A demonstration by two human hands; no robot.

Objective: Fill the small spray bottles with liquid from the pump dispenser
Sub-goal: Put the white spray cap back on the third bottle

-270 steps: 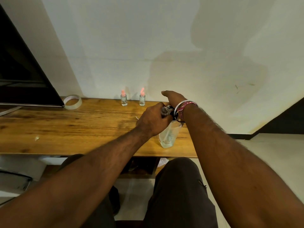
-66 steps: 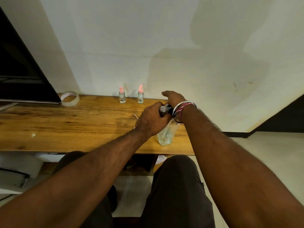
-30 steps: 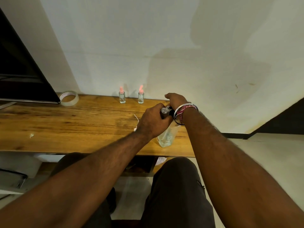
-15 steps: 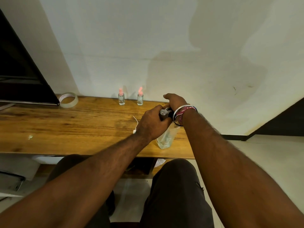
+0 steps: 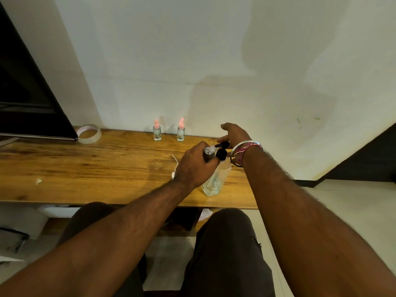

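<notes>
A small open bottle (image 5: 208, 153) is held in the curled fingers of the left hand (image 5: 196, 166), its silvery neck pointed at the black pump head (image 5: 222, 144) of the dispenser (image 5: 216, 179). The dispenser, clear and holding a little liquid at the bottom, is stood near the front edge of the wooden worktop (image 5: 85, 168). The right hand (image 5: 232, 132) is raised just above and behind the pump head, fingers loosely spread, nothing being held; whether the pump is touched by it cannot be told. Bangles and a red thread are worn on the right wrist (image 5: 246, 148).

Two capped spray bottles are stood upright at the back of the worktop against the wall, one on the left (image 5: 157, 130) and one on the right (image 5: 181, 130), well apart from the hands. A roll of tape (image 5: 89, 133) is laid further left, beside the corner of a dark screen (image 5: 27, 93). A thin white tube (image 5: 175, 161) is seen on the worktop just left of the left hand
</notes>
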